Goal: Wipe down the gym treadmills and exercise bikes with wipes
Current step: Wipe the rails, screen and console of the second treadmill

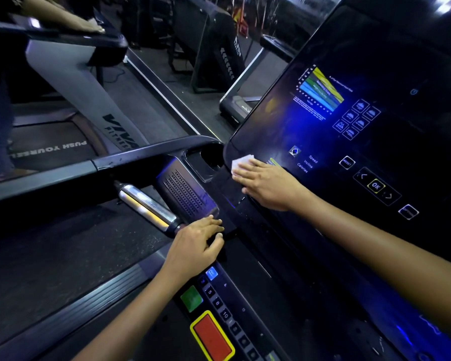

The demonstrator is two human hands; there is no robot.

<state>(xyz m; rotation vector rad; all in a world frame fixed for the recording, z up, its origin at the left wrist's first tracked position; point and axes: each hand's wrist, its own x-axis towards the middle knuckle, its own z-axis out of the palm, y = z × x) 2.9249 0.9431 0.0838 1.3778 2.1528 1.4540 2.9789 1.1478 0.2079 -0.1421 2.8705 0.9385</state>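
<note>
While pressing small white crumpled wipe [241, 160] flat-fingered with right hand [267, 183] on glossy black treadmill console [370, 61], near its left lower corner; left hand [197, 242] resting, fingers loosely curled. Next, probably: sweep rightward across display.

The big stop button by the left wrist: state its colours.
Red with a yellow border, clearest in the head view.

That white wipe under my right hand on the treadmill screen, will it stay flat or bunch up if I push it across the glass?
The wipe is probably thin and limp; its free edge already looks creased beyond the right hand, so it may bunch. The console screen looks glossy, so it should slide easily. Flat fingers spread over it, as now, likely keep it flattest.
</note>
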